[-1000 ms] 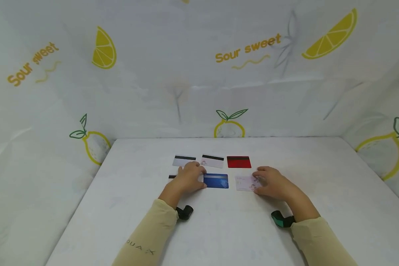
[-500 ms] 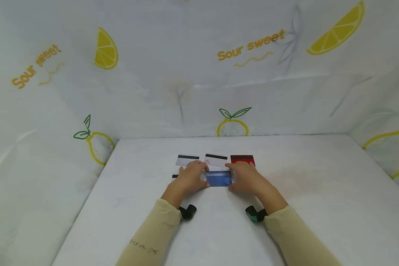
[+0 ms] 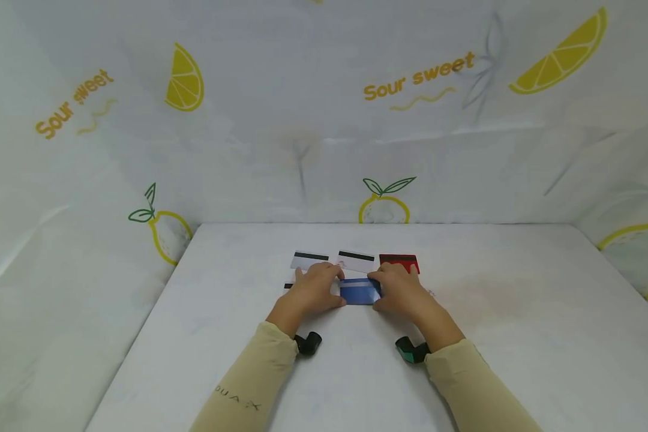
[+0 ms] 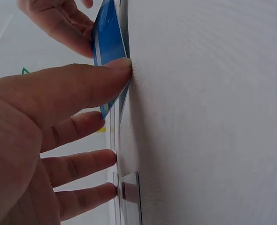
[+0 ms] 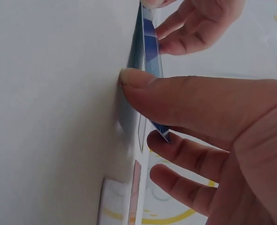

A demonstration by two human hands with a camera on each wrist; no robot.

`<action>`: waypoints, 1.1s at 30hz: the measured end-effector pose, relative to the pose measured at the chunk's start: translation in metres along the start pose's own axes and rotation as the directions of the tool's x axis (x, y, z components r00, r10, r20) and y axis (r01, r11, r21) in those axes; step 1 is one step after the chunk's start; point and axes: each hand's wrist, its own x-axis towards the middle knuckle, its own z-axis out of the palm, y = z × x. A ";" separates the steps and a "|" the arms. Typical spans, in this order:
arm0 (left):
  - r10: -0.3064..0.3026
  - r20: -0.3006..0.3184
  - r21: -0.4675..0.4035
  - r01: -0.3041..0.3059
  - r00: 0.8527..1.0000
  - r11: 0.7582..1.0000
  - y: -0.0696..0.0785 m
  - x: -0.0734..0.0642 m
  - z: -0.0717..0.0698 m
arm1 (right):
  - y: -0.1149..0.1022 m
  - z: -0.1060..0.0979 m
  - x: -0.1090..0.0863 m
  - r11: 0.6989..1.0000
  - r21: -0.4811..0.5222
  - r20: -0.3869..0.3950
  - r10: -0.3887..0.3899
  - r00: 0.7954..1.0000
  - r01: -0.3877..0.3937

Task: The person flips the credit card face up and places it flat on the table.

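A blue bank card with a pale stripe lies between my two hands, in the middle of the near row of cards. My left hand pinches its left end, thumb on the near edge and a finger at the far edge. At the opposite end, my right hand pinches it the same way. Both wrist views show the blue card tilted against the white surface, with a shadow under it. Mostly hidden under the left hand is a card with a black stripe. A pale pinkish card peeks out past the right hand.
Behind the hands lies a far row: two white cards, one at the left and one in the centre, both black-striped, and a red card. The white table meets a lemon-printed backdrop at its back edge.
My right hand has moved left, from the pale pinkish card to the blue card's right end. The left hand keeps its place at the blue card's left end. The head view has shifted slightly.
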 end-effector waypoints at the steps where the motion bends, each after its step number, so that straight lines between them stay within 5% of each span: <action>1: 0.004 0.002 -0.001 -0.004 1.000 1.000 0.000 0.000 0.000 | 0.001 -0.001 0.000 1.000 0.010 0.003 0.001 1.000 -0.001; 19: 0.136 -0.093 -0.004 -0.137 0.986 0.991 0.003 -0.001 -0.007 | 0.012 -0.006 -0.002 0.990 0.131 -0.081 -0.048 0.996 0.058; 33: 0.246 -0.132 0.070 -0.238 0.960 0.969 0.013 -0.002 -0.006 | -0.007 0.002 -0.002 0.976 0.065 -0.186 -0.193 0.963 0.208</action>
